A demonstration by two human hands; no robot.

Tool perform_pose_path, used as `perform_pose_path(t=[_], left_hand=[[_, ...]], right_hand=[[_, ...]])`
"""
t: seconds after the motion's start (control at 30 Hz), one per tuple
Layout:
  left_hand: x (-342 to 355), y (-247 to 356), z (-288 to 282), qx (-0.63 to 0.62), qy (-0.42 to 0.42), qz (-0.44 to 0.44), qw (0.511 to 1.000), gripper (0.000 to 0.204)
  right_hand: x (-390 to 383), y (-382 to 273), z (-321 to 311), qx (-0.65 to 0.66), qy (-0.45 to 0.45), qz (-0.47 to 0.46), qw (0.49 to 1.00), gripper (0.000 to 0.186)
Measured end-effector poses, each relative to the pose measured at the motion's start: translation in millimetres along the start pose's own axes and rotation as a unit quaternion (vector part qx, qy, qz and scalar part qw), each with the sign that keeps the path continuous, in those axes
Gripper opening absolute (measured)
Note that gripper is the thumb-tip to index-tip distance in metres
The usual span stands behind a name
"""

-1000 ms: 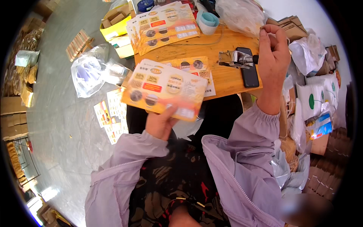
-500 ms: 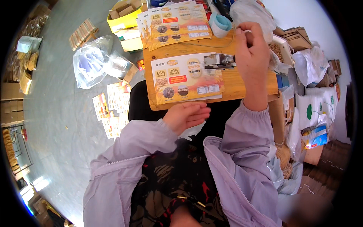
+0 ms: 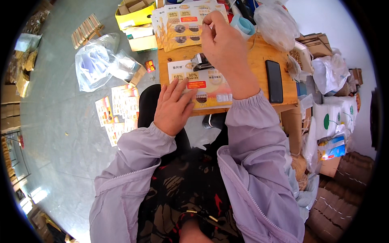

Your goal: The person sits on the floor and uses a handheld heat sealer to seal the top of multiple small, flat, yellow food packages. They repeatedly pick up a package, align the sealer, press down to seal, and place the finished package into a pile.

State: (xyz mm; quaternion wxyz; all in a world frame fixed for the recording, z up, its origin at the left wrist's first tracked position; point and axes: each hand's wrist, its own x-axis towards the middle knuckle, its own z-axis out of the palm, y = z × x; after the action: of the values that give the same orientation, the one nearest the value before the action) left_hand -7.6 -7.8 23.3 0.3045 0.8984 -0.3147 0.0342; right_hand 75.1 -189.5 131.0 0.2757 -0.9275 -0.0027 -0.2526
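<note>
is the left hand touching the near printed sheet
Touching: in the head view, the left hand lies with spread fingers flat on the near printed sheet.

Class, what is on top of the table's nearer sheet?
The left hand rests on the sheet; a metal tool overlaps its upper part. Print beneath both is hidden, plus a corner behind the right hand.

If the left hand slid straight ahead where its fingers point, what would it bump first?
Probably the hand tool's metal head, ahead over the printed sheet where the left hand lies. How high that metal sits is unclear, so it might slip under.
</note>
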Motion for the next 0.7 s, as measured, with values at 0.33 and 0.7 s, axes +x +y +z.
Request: perform_pose_path(t=[0.33,0.7], left_hand=[[-1.5,-3.6,0.1,-0.019,0.015,-0.002,1.0,0.046],[-18.0,-32.7,9.4,-0.193,0.099,-0.196,0.956,0.087]], right_hand=[[-2.3,25.7,29.8,-0.084,-0.066,0.009,0.994,0.019],[7.6,21.1,-32.3,0.08,0.038,0.064,0.994,0.015]])
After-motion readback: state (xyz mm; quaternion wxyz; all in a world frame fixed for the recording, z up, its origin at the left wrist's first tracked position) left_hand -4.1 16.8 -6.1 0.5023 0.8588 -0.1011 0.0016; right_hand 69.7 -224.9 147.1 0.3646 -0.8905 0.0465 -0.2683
